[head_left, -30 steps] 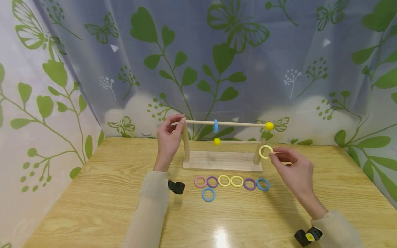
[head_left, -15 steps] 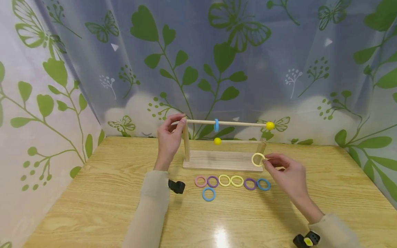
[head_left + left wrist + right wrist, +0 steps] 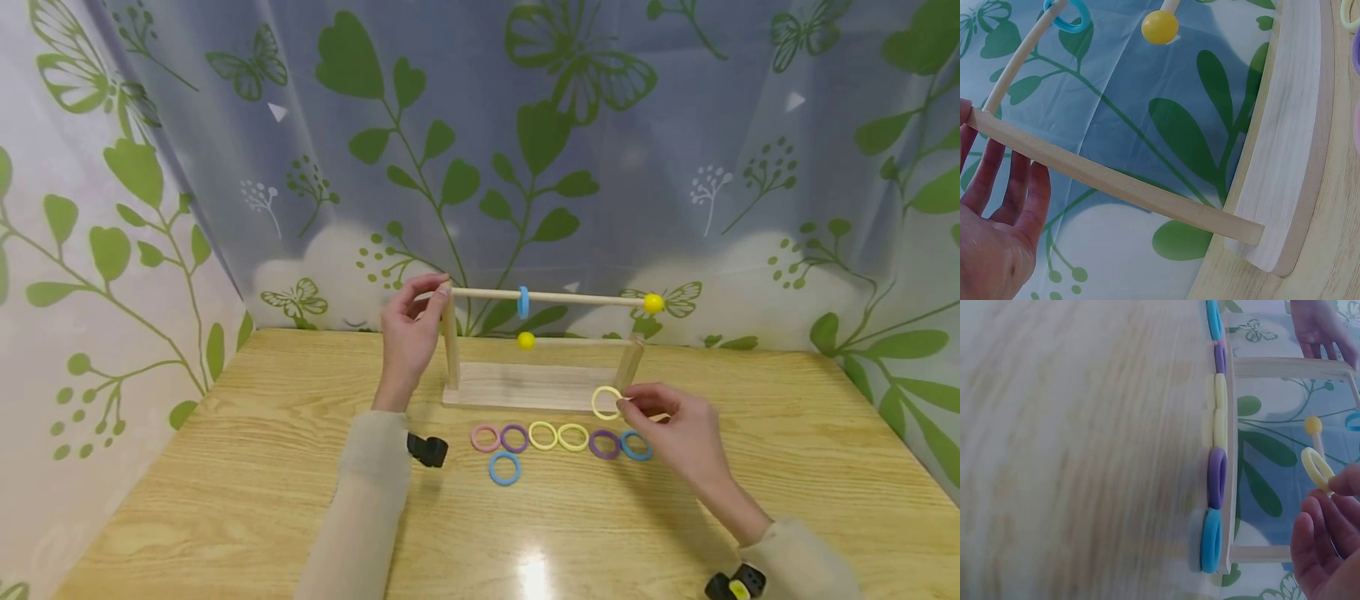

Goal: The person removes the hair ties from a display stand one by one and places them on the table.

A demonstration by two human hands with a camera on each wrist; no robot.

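My left hand [image 3: 409, 337] grips the top of the left post [image 3: 452, 346] of a wooden stand [image 3: 536, 385]. From that post a long rod [image 3: 577, 297] runs right, with a blue ring [image 3: 523, 302] hanging on it and a yellow ball [image 3: 654, 303] at its end. A shorter rod [image 3: 581, 342] comes from the right post [image 3: 630, 365], tipped by another yellow ball [image 3: 527, 341]. Between thumb and forefinger, my right hand [image 3: 678, 429] pinches a yellow ring [image 3: 597, 403], held up in front of the base's right end. In the right wrist view this ring [image 3: 1316, 467] stands tilted above the fingers.
Before the stand lies a row of rings: pink [image 3: 485, 438], purple [image 3: 514, 438], two yellow [image 3: 558, 437], purple [image 3: 604, 444] and blue [image 3: 636, 445]. Another blue ring [image 3: 505, 468] lies nearer me. Behind the wooden table [image 3: 247, 483] hangs a leaf-patterned curtain [image 3: 480, 167].
My right hand has carried the yellow ring left and down, from beside the right post to in front of the base. My left hand stays on the left post.
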